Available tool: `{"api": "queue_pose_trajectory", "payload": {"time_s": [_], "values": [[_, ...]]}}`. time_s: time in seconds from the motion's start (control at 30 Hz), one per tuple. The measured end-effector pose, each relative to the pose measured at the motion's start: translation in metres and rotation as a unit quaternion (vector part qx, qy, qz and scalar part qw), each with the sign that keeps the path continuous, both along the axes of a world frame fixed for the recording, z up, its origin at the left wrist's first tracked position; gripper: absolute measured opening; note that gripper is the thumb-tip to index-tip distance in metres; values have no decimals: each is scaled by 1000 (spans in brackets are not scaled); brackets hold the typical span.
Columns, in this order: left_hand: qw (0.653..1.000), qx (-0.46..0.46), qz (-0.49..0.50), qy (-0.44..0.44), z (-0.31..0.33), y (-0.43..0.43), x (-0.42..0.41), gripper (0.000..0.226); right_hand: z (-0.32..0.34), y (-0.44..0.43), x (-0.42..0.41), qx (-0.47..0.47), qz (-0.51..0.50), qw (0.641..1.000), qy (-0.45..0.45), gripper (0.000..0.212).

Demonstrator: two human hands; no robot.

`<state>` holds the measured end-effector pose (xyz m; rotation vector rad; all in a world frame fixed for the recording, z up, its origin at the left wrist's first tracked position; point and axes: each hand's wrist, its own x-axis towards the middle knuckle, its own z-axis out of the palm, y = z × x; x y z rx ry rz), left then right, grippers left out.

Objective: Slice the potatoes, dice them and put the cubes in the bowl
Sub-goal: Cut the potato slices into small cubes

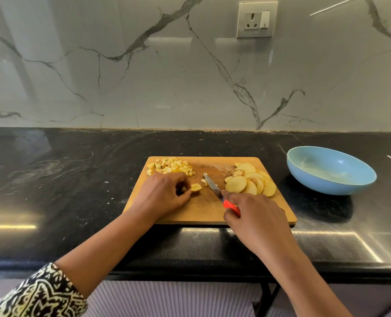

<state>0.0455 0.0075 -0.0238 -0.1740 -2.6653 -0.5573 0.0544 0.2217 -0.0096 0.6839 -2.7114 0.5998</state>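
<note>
A wooden cutting board (pixel 203 211) is lying on a black stone table (pixel 75 179), seen from above by the person working at it. The left hand (pixel 164 195) is reaching in from 7 o'clock, its fingers curling down to pinch a small potato piece (pixel 196 187) near the board's centre. The right hand (pixel 256 216) is coming in from 5 o'clock and gripping the red handle of a knife (pixel 217 193), whose blade is pointing towards 11 o'clock, just beside that piece. A pile of potato cubes (pixel 170 167) is sitting at the board's 10 o'clock corner. Round potato slices (pixel 250 181) are overlapping at 2 o'clock. A light blue bowl (pixel 315 184) is standing on the table at 3 o'clock, apart from the board and holding no cubes.
</note>
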Motion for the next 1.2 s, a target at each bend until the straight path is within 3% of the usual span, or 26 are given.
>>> {"api": "queue_pose_trajectory", "payload": {"time_s": [0.43,0.57,0.83,1.2], "values": [[999,-29,9,-21,-1,3,-3,41,-4,-1,4,13,12,1000,-4,44],[999,-42,4,-11,-1,7,-6,38,-4,-7,4,23,14,1000,-16,43],[999,21,-8,-27,1,0,-2,47,-1,0,3,16,-9,1000,0,44],[1000,3,9,5,-1,0,-4,33,13,-6,15,29,34,999,15,43]]}}
